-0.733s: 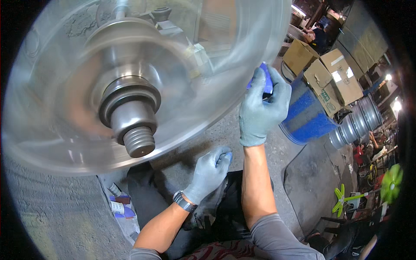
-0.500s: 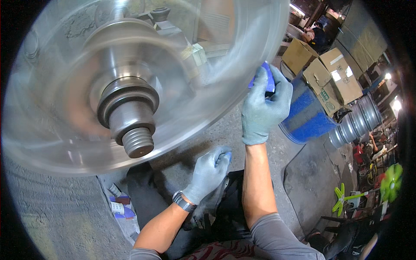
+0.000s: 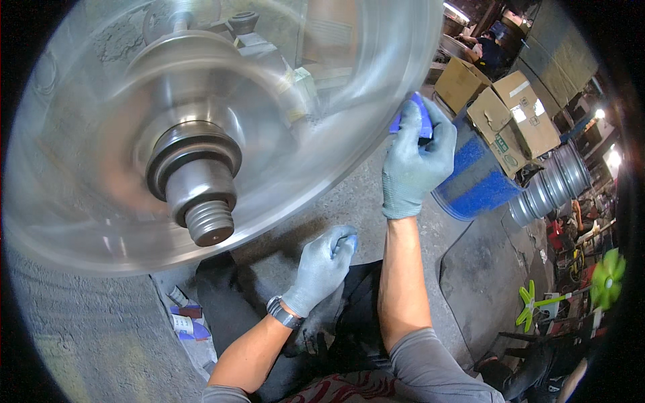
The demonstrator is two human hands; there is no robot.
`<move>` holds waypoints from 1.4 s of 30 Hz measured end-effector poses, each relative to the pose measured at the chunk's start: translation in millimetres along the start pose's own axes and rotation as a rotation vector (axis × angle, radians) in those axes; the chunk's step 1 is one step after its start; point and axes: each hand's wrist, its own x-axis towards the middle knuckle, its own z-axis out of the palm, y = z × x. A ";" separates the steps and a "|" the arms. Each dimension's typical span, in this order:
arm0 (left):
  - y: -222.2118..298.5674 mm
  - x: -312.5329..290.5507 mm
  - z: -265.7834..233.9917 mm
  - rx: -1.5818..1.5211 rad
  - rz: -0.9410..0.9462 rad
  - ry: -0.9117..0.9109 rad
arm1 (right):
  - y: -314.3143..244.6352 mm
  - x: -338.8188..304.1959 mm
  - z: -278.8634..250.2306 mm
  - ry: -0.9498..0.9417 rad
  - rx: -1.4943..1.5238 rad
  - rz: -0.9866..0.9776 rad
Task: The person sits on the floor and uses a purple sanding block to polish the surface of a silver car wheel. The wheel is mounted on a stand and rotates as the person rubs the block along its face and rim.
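Note:
A large metal wheel (image 3: 322, 161), blurred by its spin, fills the upper left. A steel spindle (image 3: 201, 188) with a threaded end sticks out of its centre toward me. My right hand (image 3: 418, 161), in a grey glove, is closed on a folded blue sheet of sandpaper (image 3: 422, 119) at the wheel's right edge. Whether the sheet touches the rim is hard to tell. Below the wheel, above my lap, my left hand (image 3: 321, 265), gloved too, is curled closed. A speck of blue shows by its thumb; what it holds, if anything, is hidden.
A blue drum (image 3: 474, 178) with cardboard boxes (image 3: 514, 127) on top stands at the right, beside stacked silver wheel rims (image 3: 554, 181). Further right is a green-bladed fan (image 3: 607, 279). Blue-and-white packages (image 3: 191, 326) lie lower left. A person (image 3: 489, 50) sits in the back.
My right hand has shifted slightly to the right with the sandpaper. My left hand stays almost where it was, and the wheel still spins.

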 end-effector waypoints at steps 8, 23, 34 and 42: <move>-1.0 0.7 0.3 0.008 0.001 0.010 | -2.6 5.7 -1.2 0.008 0.152 0.101; -0.1 0.2 0.2 -0.011 -0.021 0.011 | -3.3 10.2 -7.9 -0.043 0.219 0.176; 1.9 0.0 -0.8 -0.025 -0.041 0.001 | 7.4 11.5 -10.9 -0.088 0.269 0.307; -0.8 0.1 0.1 -0.010 -0.025 0.004 | -2.8 2.8 -4.8 -0.052 0.216 0.227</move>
